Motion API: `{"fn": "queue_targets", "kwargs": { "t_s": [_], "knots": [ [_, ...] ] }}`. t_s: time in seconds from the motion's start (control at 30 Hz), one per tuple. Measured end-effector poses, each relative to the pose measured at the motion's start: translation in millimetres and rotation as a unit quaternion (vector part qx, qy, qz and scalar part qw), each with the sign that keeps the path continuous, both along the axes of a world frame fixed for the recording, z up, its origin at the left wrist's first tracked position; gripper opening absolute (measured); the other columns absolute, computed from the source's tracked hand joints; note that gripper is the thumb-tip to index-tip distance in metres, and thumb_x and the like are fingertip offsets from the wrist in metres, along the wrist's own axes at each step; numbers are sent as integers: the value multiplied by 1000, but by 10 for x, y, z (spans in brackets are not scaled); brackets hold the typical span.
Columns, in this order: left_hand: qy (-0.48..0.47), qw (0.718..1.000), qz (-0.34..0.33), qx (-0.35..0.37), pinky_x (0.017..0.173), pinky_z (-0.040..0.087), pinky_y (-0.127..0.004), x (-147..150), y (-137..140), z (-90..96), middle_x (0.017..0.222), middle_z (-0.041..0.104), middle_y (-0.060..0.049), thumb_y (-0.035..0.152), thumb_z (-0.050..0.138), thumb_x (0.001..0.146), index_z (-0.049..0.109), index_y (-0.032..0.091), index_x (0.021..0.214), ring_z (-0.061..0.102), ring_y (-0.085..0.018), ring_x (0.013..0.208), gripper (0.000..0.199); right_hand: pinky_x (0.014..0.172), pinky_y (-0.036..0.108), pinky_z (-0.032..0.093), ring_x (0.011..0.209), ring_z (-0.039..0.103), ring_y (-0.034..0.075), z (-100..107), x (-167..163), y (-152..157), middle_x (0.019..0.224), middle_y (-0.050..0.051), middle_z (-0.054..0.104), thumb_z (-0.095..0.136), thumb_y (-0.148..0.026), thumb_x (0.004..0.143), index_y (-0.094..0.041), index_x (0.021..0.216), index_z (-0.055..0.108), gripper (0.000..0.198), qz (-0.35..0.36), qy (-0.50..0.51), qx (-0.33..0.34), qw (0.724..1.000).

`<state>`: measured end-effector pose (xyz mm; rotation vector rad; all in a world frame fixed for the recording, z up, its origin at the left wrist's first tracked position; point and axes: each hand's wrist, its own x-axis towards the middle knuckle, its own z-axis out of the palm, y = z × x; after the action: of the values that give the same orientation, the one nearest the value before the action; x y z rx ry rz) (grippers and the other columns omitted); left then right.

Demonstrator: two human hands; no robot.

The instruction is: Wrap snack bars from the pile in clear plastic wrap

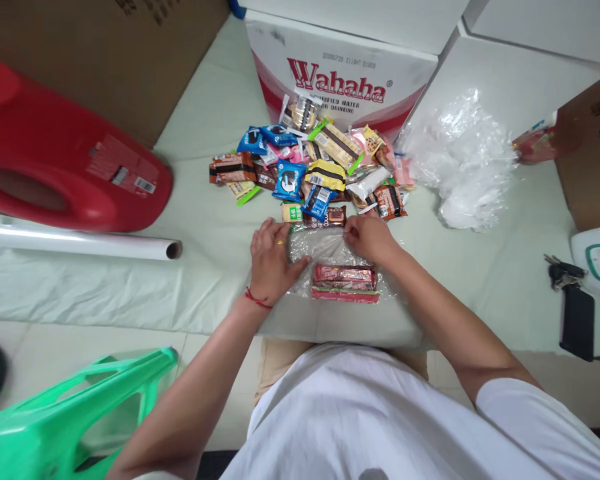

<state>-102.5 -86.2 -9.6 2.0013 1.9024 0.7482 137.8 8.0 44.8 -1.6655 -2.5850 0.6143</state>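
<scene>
A clear plastic bag point(320, 247) lies flat at the table's near edge. Red-wrapped snack bars point(345, 283) rest in or on its lower part; I cannot tell which. My left hand point(274, 261), with a ring and a red string bracelet, lies on the bag's left edge, thumb stretched apart from the fingers. At the bag's upper right, my right hand point(370, 237) is closed in a pinch on its edge. Just beyond both hands sits a brown cocoa snack packet point(337, 217), at the front of a heap of wrapped snacks point(290, 179).
Behind the heap stands a white Wahaha carton point(340, 73). Crumpled clear bags point(470, 167) lie to the right, with keys point(563, 272) and a black pouch point(577, 321) farther out. Leftward are a red jug point(75, 157), a white roll point(80, 241) and a green stool point(80, 413).
</scene>
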Motion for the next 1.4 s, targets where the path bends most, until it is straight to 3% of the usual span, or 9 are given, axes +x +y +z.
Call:
{"fn": "queue_targets", "kwargs": {
  "t_s": [0.17,0.37,0.47,0.6,0.77,0.93,1.1,1.27,1.4],
  "knots": [
    [-8,1000,8,-7,129,25,-61,10,14,31,149,53,-15,45,79,79,62,22,133,30,-43,157,61,84,35,45,95,60,26,171,136,-12,102,11,68,59,-20,95,-16,100,72,15,96,77,38,992],
    [-20,999,29,-32,114,43,-56,49,11,108,136,60,-15,38,81,77,72,20,115,52,-38,133,43,70,32,40,91,66,22,399,175,-373,123,13,72,42,-24,109,-18,112,71,30,203,11,99,974],
    [-26,999,31,-34,108,45,-53,73,-2,141,129,64,-13,34,80,78,70,20,84,53,-36,128,18,80,33,46,100,69,22,331,231,-585,139,9,71,43,-23,110,-21,118,71,30,274,13,136,952],
    [-34,999,14,-18,103,47,-50,78,-11,156,119,68,-12,27,74,81,57,22,69,56,-33,121,21,83,36,53,103,73,22,125,281,-832,148,8,67,39,-19,111,-20,126,71,35,330,33,159,930],
    [-97,993,-49,-44,92,51,-42,3,-39,170,87,69,-6,21,60,83,58,23,76,64,-25,93,8,91,38,58,124,70,24,-42,238,-1030,155,11,61,51,-29,110,-20,142,65,37,343,89,137,925],
    [-200,974,-82,-65,87,55,-35,-112,-136,245,95,70,-4,25,55,87,75,23,100,66,-19,90,24,88,36,57,111,75,21,-147,220,-1127,149,6,66,49,-24,110,-25,146,65,40,297,95,139,940],
    [-185,971,-151,-25,100,54,-44,-280,-239,248,87,70,-5,19,55,83,78,30,72,66,-23,102,28,94,35,55,122,72,18,-187,216,-1141,149,2,66,48,-22,110,-29,144,67,39,270,154,114,943],
    [-185,974,-126,-32,113,49,-54,-556,-431,274,97,73,-8,27,59,84,67,27,58,61,-29,124,27,89,33,55,125,71,17,-208,210,-1145,147,0,67,49,-22,110,-31,139,70,37,266,167,121,941],
    [-238,970,27,-36,115,50,-53,-512,-553,289,122,69,-12,34,46,96,68,21,84,60,-30,127,28,88,34,56,123,72,18,-277,225,-1164,146,1,68,51,-20,108,-31,140,71,39,269,157,113,943]
  ]
}}
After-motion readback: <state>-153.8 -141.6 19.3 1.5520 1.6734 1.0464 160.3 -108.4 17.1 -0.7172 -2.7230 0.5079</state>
